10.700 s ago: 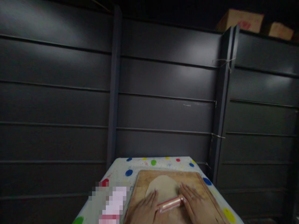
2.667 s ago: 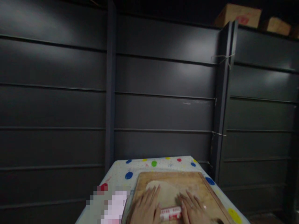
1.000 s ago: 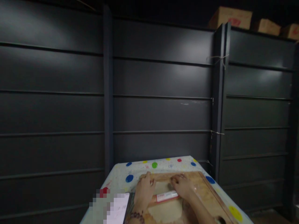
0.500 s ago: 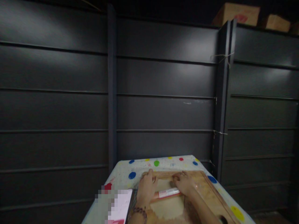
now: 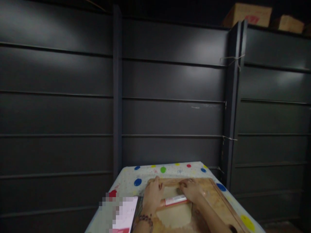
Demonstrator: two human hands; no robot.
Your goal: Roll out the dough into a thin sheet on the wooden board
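A pale, flat sheet of dough (image 5: 175, 216) lies on a wooden board (image 5: 218, 200). Across it rests a wooden rolling pin (image 5: 175, 200) with a red and white label, its ends hidden by my hands. My left hand (image 5: 155, 189) reaches over the pin's left end, fingers curled down at the far left of the dough. At the far right edge of the dough, my right hand (image 5: 190, 188) has its fingers bent and pressed together. The fingertips are partly hidden, and whether my palms touch the pin I cannot tell.
The board lies on a table with a white cloth (image 5: 150, 173) with coloured dots. A lit screen (image 5: 126, 212), partly pixelated, is left of the board. A dark panelled wall (image 5: 172, 116) rises behind the table. Cardboard boxes (image 5: 257, 14) sit high at the right.
My hands, the rolling pin and the dough stay almost in place. The whole view has shifted slightly.
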